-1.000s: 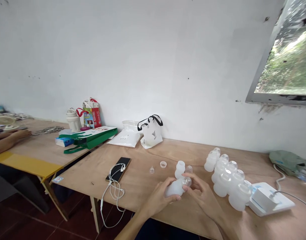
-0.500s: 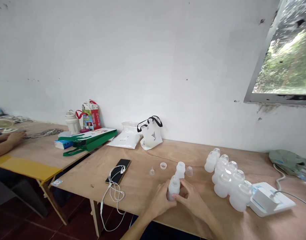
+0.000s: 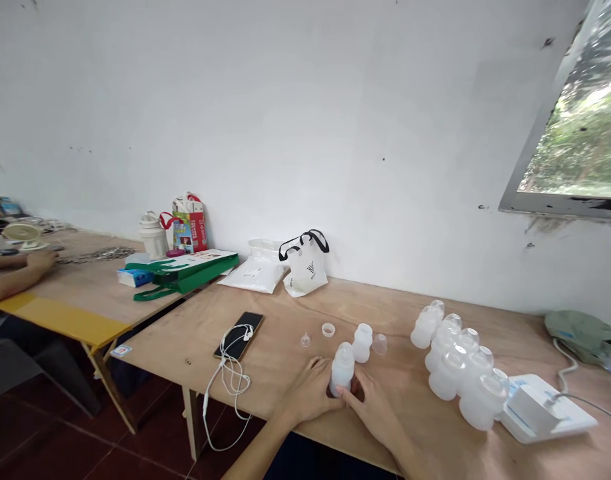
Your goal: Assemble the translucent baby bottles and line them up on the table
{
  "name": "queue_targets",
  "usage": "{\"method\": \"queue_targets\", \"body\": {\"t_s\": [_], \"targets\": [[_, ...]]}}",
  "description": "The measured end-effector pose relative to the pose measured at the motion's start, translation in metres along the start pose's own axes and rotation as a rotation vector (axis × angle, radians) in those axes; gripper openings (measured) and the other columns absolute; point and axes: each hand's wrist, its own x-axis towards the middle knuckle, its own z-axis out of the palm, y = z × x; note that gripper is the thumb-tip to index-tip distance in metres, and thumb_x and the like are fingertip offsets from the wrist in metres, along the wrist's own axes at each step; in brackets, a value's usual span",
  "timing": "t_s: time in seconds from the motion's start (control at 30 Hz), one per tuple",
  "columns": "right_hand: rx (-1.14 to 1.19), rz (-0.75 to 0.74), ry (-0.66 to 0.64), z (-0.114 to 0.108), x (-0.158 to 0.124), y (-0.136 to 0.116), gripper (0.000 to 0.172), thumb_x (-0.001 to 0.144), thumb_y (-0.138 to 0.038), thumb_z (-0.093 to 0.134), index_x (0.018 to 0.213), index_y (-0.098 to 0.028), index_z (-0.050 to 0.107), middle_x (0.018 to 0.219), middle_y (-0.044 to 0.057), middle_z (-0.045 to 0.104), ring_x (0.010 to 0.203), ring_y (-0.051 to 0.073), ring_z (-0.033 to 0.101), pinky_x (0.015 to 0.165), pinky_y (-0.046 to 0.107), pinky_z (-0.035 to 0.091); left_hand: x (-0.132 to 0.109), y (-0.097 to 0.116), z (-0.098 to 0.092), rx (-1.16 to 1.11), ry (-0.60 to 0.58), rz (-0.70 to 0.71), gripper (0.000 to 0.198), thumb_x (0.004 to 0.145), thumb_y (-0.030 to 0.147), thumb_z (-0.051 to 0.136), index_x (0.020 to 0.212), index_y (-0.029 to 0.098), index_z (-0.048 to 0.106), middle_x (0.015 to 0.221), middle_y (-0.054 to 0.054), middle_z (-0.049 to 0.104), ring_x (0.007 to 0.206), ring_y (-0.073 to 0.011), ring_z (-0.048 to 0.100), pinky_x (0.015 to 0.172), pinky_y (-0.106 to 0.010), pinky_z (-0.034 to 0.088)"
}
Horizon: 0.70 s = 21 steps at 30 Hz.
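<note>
Plywood table [image 3: 280,340]: left hand [image 3: 308,393] and right hand [image 3: 370,410] fingers wrap 1 plastic bottle [image 3: 342,370].

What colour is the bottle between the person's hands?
The bottle is milky, translucent white, shown best in the head view.

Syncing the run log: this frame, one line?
left hand: frosted plastic bottle | right hand: same bottle | beside: second bottle, clear dome cap, collar ring, silicone teat
</note>
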Motion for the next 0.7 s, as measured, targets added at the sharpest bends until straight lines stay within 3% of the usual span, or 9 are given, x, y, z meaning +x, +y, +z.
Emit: {"method": "queue_targets", "body": {"t_s": [0.33, 0.53, 0.63, 0.7], "targets": [[-0.021, -0.009, 0.012, 0.001, -0.001, 0.001, 0.025, 0.097, -0.047, 0.055, 0.094, -0.022, 0.060, 0.091, 0.004, 0.068, 0.084, 0.025, 0.064, 0.080, 0.038, 0.046, -0.001, 0.001, 0.001, -0.006, 0.016, 0.009, 0.043, 0.091, 0.039, 0.072, 0.127, 0.022, 0.059, 0.137, -0.007, 0.065, 0.130, -0.0279, 0.057, 0.116, -0.042, 0.032], [-0.035, -0.029, 0.020, 0.002, -0.001, 0.004, 0.026, 0.097, -0.048, 0.056, 0.101, -0.024, 0.064, 0.093, 0.005, 0.071, 0.087, 0.027, 0.067, 0.082, 0.039, 0.050, -0.001, 0.000, 0.003, -0.014, 0.023, 0.022, 0.044, 0.090, 0.037, 0.074, 0.129, 0.023, 0.059, 0.136, -0.007, 0.065, 0.130, -0.0277, 0.057, 0.117, -0.041, 0.031], [-0.026, -0.012, 0.047, 0.004, -0.002, 0.008, 0.033, 0.096, -0.049, 0.058, 0.117, -0.025, 0.065, 0.108, 0.007, 0.074, 0.096, 0.029, 0.070, 0.087, 0.041, 0.053, -0.001, 0.001, 0.002, -0.012, 0.028, 0.026, 0.045, 0.090, 0.036, 0.074, 0.130, 0.023, 0.058, 0.136, -0.006, 0.065, 0.129, -0.0271, 0.057, 0.117, -0.041, 0.031], [-0.009, -0.019, 0.101, 0.008, -0.004, 0.011, 0.052, 0.095, -0.049, 0.059, 0.141, -0.026, 0.053, 0.132, 0.010, 0.068, 0.107, 0.030, 0.070, 0.092, 0.041, 0.055, -0.001, 0.001, 0.002, -0.001, 0.027, 0.026, 0.043, 0.092, 0.039, 0.072, 0.129, 0.023, 0.058, 0.135, -0.006, 0.066, 0.128, -0.0270, 0.058, 0.116, -0.041, 0.032]]}}
